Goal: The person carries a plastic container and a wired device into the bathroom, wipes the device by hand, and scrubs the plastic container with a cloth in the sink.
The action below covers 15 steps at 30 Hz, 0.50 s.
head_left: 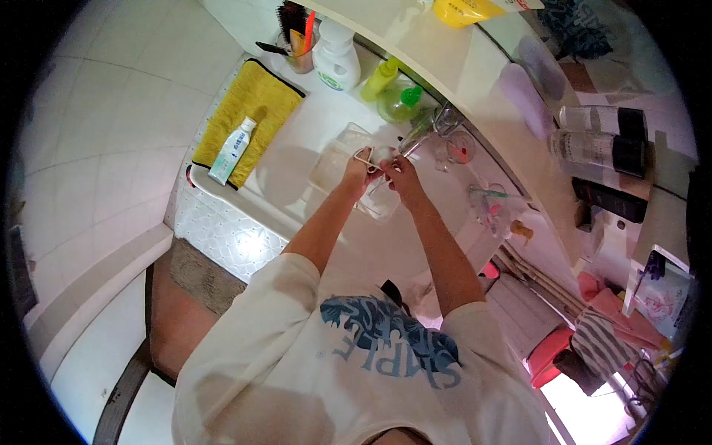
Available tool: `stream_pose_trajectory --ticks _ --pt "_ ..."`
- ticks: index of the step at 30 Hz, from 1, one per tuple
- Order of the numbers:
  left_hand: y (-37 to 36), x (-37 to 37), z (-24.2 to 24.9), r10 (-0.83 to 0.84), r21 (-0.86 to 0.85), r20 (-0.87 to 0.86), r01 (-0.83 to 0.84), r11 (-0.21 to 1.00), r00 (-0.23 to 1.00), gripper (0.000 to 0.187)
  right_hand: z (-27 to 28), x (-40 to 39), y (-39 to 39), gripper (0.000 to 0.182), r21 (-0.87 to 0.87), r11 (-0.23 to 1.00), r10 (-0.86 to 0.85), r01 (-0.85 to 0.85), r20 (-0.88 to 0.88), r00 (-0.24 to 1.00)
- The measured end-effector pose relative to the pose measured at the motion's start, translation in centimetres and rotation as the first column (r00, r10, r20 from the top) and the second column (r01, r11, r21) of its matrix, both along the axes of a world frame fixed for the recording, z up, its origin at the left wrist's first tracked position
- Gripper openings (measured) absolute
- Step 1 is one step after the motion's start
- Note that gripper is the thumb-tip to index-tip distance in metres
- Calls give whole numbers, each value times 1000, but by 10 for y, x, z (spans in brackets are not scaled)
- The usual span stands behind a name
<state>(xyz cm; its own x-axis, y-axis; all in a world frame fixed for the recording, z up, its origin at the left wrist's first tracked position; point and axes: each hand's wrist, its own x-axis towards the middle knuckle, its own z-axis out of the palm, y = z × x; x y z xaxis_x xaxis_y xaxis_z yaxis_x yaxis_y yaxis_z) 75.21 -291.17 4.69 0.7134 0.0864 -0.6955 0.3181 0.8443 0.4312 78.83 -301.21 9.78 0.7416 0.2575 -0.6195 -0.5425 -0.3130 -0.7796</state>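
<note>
My left hand [357, 172] is closed around the looped handles of a pair of light-coloured scissors [370, 165], over the sink. Close beside it, my right hand [401, 175] has its fingers bent around a small whitish, partly see-through item [381, 155] that I cannot make out. The two hands nearly touch. Beneath and behind them, a clear plastic container [331, 165] lies in the white basin. The metal faucet [420, 136] is just beyond my right hand.
A yellow towel [263, 96] with a toothpaste tube [233, 151] on it lies at the left. Behind the basin stand a white bottle [336, 58], a green pump bottle [400, 105] and a cup with brushes [300, 58]. Glasses [460, 148] stand right of the faucet, below a shelf.
</note>
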Motion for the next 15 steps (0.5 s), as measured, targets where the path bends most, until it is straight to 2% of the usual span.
stream_pose_trajectory --ticks 2,3,5,6,8,10,11,13,14,15 --pt "-4 1 -12 -20 -107 -116 7 994 993 31 -2 0 -2 25 38 999 -9 9 -8 1000" --pt "-5 1 -11 -22 -108 -118 9 994 993 31 -8 1 -4 23 2 999 32 -32 46 998" --pt "-8 0 -9 -6 -106 -133 -8 994 991 30 -20 1 -9 23 -36 997 71 -68 99 993" --pt "-8 -1 0 -8 -106 -133 -6 994 991 30 -24 1 -10 22 -69 997 21 -17 69 997" --pt "-7 -4 27 -127 5 -68 128 992 990 30 -31 1 -13 22 -102 994 -30 34 42 999" --pt "-6 -4 27 -113 -39 -89 110 993 990 30 -33 1 -13 24 -127 992 28 -7 167 986" --pt "-5 -4 27 -100 -85 -110 90 992 989 30 -33 -1 -14 24 -125 992 26 -6 165 986" --pt "-3 -5 23 -107 -89 -94 98 991 990 31 -22 -5 -11 28 -2 995 94 -96 220 971" --pt "-3 -5 20 -112 -95 -77 104 990 991 31 -22 -5 -11 28 -2 996 93 -95 219 971" --pt "-3 -4 21 -112 -95 -77 105 990 991 31 -22 -6 -10 29 -56 988 151 -141 293 944"
